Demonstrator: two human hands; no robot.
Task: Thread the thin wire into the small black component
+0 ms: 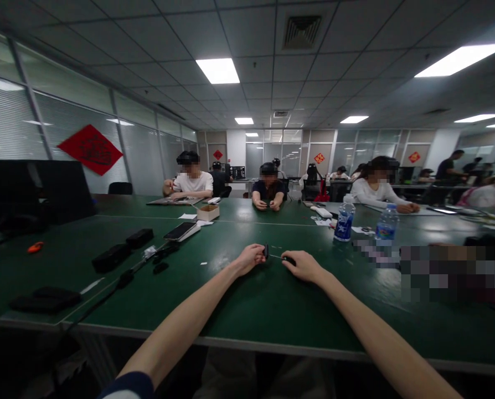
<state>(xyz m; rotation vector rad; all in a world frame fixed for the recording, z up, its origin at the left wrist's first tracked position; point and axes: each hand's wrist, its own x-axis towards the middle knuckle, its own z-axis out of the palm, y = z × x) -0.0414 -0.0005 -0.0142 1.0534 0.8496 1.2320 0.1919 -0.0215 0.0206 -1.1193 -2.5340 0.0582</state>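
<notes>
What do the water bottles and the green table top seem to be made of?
The water bottles look like clear, glossy plastic: see-through walls, bright highlights. The green table top looks like smooth laminate or a rubber mat, reflecting ceiling lights; unclear which.

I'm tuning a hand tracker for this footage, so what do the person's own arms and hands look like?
The left hand and right hand are bare, without gloves, and no watch or band shows at either wrist. The left forearm and right forearm are bare too. A dark navy sleeve with white beside it shows at the bottom edge on the left arm.
</notes>
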